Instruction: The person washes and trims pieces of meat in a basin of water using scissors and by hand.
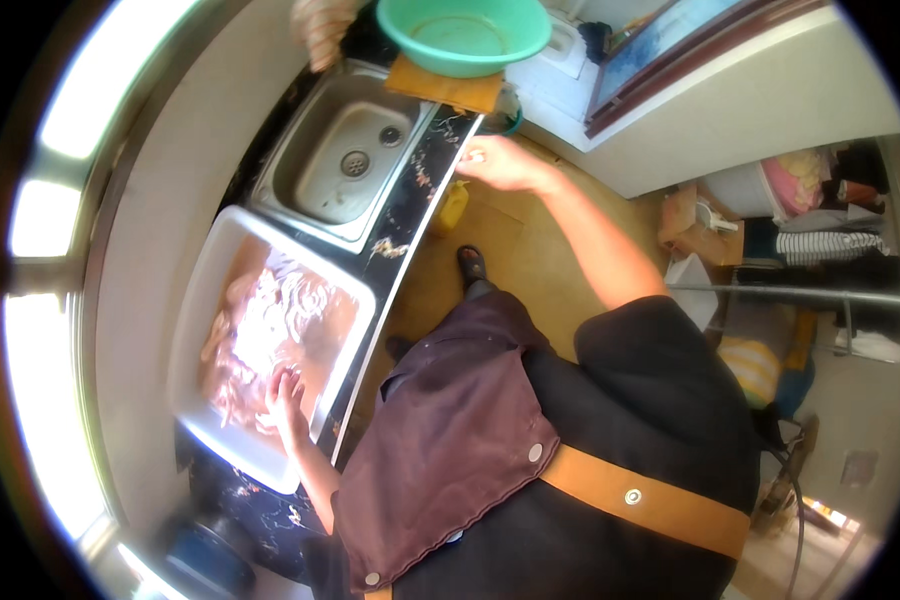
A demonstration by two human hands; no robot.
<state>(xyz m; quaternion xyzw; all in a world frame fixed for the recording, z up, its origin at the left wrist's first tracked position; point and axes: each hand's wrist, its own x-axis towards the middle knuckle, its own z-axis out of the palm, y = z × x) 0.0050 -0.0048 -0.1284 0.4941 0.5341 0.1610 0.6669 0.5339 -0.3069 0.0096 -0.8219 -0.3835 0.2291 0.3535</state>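
Note:
A large white plastic tub (360, 300) stands on the black marbled counter, holding murky water and pale pinkish pieces that look like raw meat (232, 375). Glare hides much of its contents. My left hand (285, 401) reaches over the tub's near side, fingers somewhat apart and bent at the water's surface; nothing is plainly gripped. Beyond the counter's front edge, close to the sink end, is my right hand (495, 161) with curled fingers. Whether it holds something small cannot be told. A stainless steel sink (322, 180) adjoins the tub.
A green plastic basin (465, 37) rests on a brown board (442, 86) beside the sink. Striped cloth (322, 30) hangs by the sink's far corner. A yellow bottle (452, 206) stands below the counter edge. Folded clothes (829, 244) and a cardboard box (701, 229) are at the right.

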